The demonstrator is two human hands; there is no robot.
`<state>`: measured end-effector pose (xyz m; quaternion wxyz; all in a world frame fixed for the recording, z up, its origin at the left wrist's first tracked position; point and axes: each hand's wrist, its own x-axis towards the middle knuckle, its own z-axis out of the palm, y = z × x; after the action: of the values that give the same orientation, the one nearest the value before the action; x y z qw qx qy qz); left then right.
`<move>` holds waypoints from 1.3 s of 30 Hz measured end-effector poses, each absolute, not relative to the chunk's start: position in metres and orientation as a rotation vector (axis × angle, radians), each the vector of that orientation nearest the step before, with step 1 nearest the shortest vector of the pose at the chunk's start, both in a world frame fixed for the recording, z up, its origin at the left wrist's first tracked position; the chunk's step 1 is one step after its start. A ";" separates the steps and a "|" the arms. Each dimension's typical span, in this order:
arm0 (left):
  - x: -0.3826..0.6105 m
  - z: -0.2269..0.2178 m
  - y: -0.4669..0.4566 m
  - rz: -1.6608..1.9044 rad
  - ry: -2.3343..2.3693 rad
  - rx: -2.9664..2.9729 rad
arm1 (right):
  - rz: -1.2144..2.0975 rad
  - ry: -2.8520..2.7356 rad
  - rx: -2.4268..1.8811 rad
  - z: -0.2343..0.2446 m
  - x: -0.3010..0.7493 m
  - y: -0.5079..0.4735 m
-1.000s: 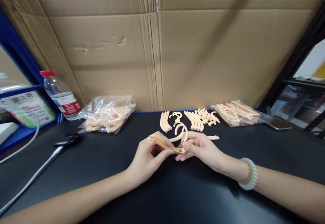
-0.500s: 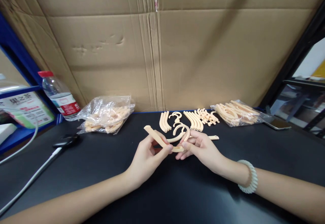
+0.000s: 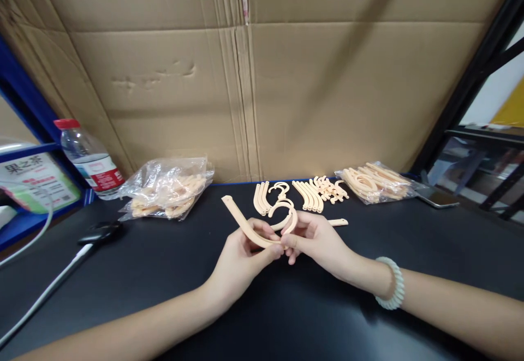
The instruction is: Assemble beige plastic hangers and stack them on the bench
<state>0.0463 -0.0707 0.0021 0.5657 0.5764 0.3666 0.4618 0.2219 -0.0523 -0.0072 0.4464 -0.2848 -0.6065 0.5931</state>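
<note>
Pinched in my left hand (image 3: 235, 260) is a curved beige plastic hanger arm (image 3: 240, 220), its free end slanting up to the left. My right hand (image 3: 323, 244) grips a beige hanger hook (image 3: 293, 219), its curl standing above the fingers. The two pieces meet between my fingertips; whether they are joined is hidden there. Behind the hands, another curved hanger arm (image 3: 279, 224) is partly visible. A straight end of a beige piece (image 3: 339, 222) shows past my right hand on the black table (image 3: 286, 317).
Farther back lie hanger arms in two rows (image 3: 262, 198) (image 3: 308, 196), loose hooks (image 3: 279, 188) and a heap of small parts (image 3: 329, 189). Bagged parts flank them at left (image 3: 166, 189) and right (image 3: 374, 182). A bottle (image 3: 92, 159), cable (image 3: 49, 290) and phone (image 3: 438, 197) sit near the edges.
The hanger arm in my left hand has turned and now shows its curved side, with its inner end drawn against the hook's base. The view has shifted slightly.
</note>
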 end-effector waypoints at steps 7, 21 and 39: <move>0.045 0.004 -0.070 1.088 0.990 1.246 | 0.739 -1.842 -0.942 0.020 0.274 -0.007; 0.041 0.004 -0.065 0.971 0.931 1.209 | 0.162 -2.216 -0.955 0.000 0.290 0.030; 0.040 0.005 -0.061 0.980 0.848 1.264 | 1.119 -1.258 -0.888 0.011 0.247 -0.040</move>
<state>0.0398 -0.0608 0.0055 0.6174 0.5492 0.3685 0.4258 0.2475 -0.0402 0.0108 0.5804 -0.3800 -0.5381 0.4787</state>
